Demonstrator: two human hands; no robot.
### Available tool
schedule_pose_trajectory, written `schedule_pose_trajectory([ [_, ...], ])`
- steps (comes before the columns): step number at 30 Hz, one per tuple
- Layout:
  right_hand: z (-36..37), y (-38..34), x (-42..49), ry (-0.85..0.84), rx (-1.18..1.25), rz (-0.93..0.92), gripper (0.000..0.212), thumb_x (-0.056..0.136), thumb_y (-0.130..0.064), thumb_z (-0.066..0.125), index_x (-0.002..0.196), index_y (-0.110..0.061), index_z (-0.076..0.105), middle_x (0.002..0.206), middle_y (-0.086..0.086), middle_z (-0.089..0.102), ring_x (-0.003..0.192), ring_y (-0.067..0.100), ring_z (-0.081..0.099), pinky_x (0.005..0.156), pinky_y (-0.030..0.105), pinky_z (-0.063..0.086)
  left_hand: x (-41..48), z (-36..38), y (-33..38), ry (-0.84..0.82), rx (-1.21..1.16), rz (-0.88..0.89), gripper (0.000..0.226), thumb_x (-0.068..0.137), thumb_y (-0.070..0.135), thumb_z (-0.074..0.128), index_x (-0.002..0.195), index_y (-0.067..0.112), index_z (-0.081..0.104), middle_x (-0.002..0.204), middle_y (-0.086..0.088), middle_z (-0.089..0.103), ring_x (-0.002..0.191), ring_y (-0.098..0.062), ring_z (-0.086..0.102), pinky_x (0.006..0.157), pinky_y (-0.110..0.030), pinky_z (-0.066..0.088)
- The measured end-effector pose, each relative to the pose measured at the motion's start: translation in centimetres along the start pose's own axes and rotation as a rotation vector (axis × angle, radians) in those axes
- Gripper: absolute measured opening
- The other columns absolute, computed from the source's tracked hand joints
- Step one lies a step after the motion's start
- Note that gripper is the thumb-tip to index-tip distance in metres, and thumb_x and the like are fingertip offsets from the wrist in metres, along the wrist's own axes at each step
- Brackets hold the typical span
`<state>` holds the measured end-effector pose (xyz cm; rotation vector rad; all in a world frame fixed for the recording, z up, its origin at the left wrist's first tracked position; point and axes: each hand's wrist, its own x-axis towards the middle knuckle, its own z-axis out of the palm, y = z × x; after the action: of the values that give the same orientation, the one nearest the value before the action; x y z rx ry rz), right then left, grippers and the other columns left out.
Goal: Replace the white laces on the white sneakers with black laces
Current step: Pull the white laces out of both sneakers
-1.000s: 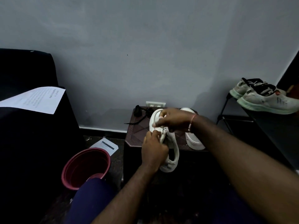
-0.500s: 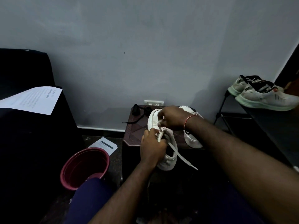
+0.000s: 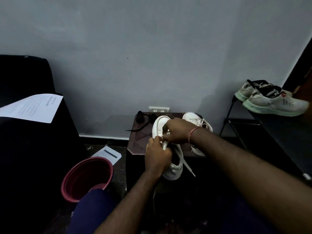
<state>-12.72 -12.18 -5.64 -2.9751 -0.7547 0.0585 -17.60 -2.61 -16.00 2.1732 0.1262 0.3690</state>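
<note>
Two hands are clamped on the near white sneaker (image 3: 173, 171), set at the table's (image 3: 140, 141) front edge: its side is gripped by the left hand (image 3: 157, 159), its white lace (image 3: 186, 163) pinched by the right hand (image 3: 179, 130). By a hard tug the shoe could be dragged off

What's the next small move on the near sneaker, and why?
Probably pull the next crossing of the white lace out of its eyelets. The left hand grips the near sneaker, the right hand pinches the lace at the eyelets, one loose end already hangs free, and the black laces lie untouched behind.
</note>
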Motion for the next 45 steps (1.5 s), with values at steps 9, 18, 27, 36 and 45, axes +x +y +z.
schedule_pose_trajectory([
  [9,0.5,-0.7,1.4,-0.151,-0.119,0.162,0.025,0.085,-0.036,0.066,0.073,-0.015,0.058,0.095,0.010,0.068,0.094,0.029,0.065,0.077,0.032,0.053,-0.4,0.2,-0.2,-0.010,0.048,0.055,0.029,0.076,0.023,0.058,0.104,0.015,0.053,0.099,-0.003,0.047,0.096,-0.025,0.048,0.077,-0.034,0.039],
  [18,-3.3,-1.7,0.5,0.186,1.247,0.128,0.024,0.103,-0.012,0.042,0.082,-0.006,0.052,0.071,0.012,0.055,0.047,0.015,0.053,0.048,0.025,0.044,0.0,0.1,-0.3,0.013,0.024,0.026,0.036,0.070,0.035,0.047,0.099,0.016,0.053,0.096,-0.003,0.046,0.095,-0.029,0.051,0.080,-0.041,0.045],
  [27,0.7,-0.7,0.5,-0.115,-0.192,0.036,0.018,0.091,-0.020,0.059,0.099,-0.005,0.065,0.105,0.017,0.068,0.102,0.033,0.063,0.072,0.029,0.042,-0.2,0.1,-0.3,-0.016,0.009,0.023,0.040,0.067,0.034,0.048,0.103,0.016,0.054,0.098,-0.001,0.047,0.096,-0.025,0.051,0.078,-0.038,0.045],
  [36,-0.6,-1.4,1.2,-0.211,0.054,0.032,0.021,0.095,-0.010,0.051,0.103,0.001,0.066,0.105,0.018,0.067,0.093,0.028,0.061,0.076,0.033,0.046,-0.6,-0.3,-0.4,-0.010,0.015,0.038,0.042,0.067,0.033,0.047,0.105,0.016,0.053,0.098,-0.002,0.046,0.097,-0.027,0.050,0.078,-0.041,0.046],
  [45,-3.5,2.5,0.6,0.573,1.282,0.443,0.021,0.099,-0.024,0.045,0.080,-0.015,0.046,0.066,0.011,0.054,0.044,0.017,0.044,0.049,0.024,0.032,-0.4,-0.2,-0.4,-0.005,-0.003,0.046,0.038,0.071,0.034,0.046,0.104,0.018,0.056,0.100,-0.003,0.049,0.096,-0.027,0.052,0.082,-0.041,0.046],
])
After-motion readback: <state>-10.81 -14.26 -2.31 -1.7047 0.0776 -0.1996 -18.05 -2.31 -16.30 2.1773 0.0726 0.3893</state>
